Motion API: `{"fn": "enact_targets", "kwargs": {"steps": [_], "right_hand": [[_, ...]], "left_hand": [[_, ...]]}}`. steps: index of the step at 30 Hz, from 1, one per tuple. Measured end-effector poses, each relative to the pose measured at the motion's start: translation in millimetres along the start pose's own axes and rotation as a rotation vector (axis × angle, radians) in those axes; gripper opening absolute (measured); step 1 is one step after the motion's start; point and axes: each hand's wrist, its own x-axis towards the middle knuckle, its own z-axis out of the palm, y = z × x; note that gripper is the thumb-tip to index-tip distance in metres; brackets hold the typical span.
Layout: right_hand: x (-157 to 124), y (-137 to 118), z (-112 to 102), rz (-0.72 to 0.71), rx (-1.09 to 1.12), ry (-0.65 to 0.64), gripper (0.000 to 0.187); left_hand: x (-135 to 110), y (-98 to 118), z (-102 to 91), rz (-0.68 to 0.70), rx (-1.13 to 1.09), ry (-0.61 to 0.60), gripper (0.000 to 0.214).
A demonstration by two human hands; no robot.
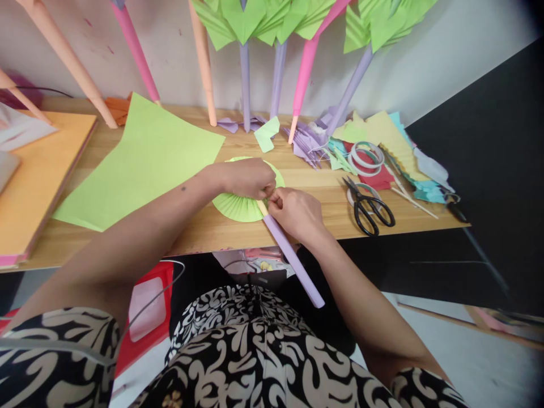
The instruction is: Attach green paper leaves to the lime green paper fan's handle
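Presently, both hands meet where a lilac tube (293,263) reaches a green pleated disc (238,207).

The disc lies on the wooden surface (204,238), partly covered by the left hand (250,178); the tube slants past the front edge above the person's lap, probably so that its length has free room. The left grip is clenched above the tube's yellowish end (262,208), and the right hand (300,212) has its fingertips pinched just beside it; what is between the fingers of either one, I cannot tell. Farther left, a green sheet (144,164) is spread; on the right are scissors (365,209) and tape rolls (353,160), seemingly placed for easy reach.
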Motion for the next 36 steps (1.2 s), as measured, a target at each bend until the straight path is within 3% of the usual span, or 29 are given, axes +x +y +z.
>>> {"fn": "enact_targets", "kwargs": {"steps": [11,16,20,25,28,31,36], "right_hand": [[-35.6,38.7,-1.4,0.005,0.158,-0.029,0.011],[-42.3,56.3,-0.9,0.033,0.213,0.011,0.015],[-46.0,59.3,-2.2,-0.033,0.208,0.085,0.02],[-75.4,54.0,-12.0,-0.057,0.315,-0.049,0.02],[-94.3,50.9,-7.0,-0.14,0.498,-0.202,0.012],[-102.0,45.2,7.5,-0.198,0.697,-0.283,0.014],[-101.6,19.4,20.8,-0.26,0.919,-0.34,0.015]], "left_hand": [[-1.1,1.4,1.6,0.042,-0.059,0.016,0.016],[-3.0,-0.1,-0.7,-0.025,-0.086,0.042,0.018],[-12.1,8.0,-10.8,-0.142,-0.045,0.142,0.022],[-53.9,53.2,-11.2,-0.205,-0.12,0.207,0.024],[-82.5,88.1,12.1,-0.217,-0.379,0.166,0.026],[-101.7,117.4,44.8,-0.369,-0.638,0.221,0.026],[-120.7,151.4,79.8,-0.478,-1.138,0.445,0.064]]}}
